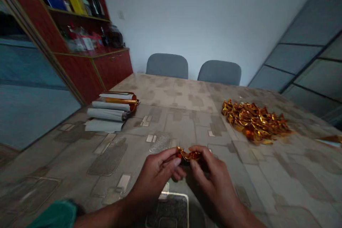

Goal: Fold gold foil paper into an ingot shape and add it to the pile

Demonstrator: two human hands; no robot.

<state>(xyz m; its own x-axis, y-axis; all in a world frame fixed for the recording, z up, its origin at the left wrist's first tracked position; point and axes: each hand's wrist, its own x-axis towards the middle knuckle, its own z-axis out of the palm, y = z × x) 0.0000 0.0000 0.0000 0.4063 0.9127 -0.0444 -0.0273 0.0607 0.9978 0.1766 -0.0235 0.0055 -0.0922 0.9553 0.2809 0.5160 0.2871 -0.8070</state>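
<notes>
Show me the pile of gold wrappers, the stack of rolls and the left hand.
Pile of gold wrappers point(255, 121), head view, middle of the heap.
Stack of rolls point(105, 114), head view, side of a grey roll.
Left hand point(153, 178), head view, back of the hand.

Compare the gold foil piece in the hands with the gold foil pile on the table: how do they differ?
The gold foil piece is one crumpled bit, while the gold foil pile is many loose bits heaped together. The piece is pinched between the left hand and right hand; the pile lies on the table, untouched. The piece is far smaller than the pile. Both are shiny, crinkled and gold-orange.
</notes>
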